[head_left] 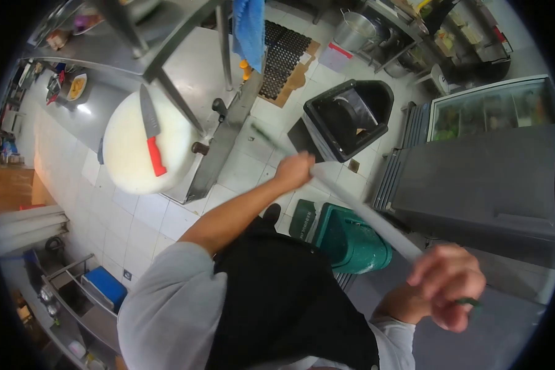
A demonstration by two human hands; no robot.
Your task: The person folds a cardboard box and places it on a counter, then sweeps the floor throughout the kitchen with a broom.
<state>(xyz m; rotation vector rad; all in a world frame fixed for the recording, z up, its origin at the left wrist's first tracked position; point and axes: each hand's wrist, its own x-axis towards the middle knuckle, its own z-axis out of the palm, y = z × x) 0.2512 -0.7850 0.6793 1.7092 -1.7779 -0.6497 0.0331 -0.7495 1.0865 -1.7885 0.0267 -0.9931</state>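
Observation:
A long pale pole (370, 213) runs diagonally in front of my body, blurred by motion. Its far end is dark green and lies over the floor tiles; no broom or mop head can be made out. My left hand (295, 171) is closed around the pole near its middle. At the near end, my right hand (450, 283) curls its fingers about the pole, with a bit of green showing at the palm. Beneath the pole is a green bin (330, 253), and beyond my left hand stands a black bin (382, 111) with an open top.
On the steel counter at left, a round white cutting board (126, 151) carries a red-handled knife (154, 151). A blue cloth (248, 37) hangs above a black rubber mat (283, 52). To the right stands a grey refrigerated unit (475, 179) with a glass top. A metal pot (354, 31) is at the back.

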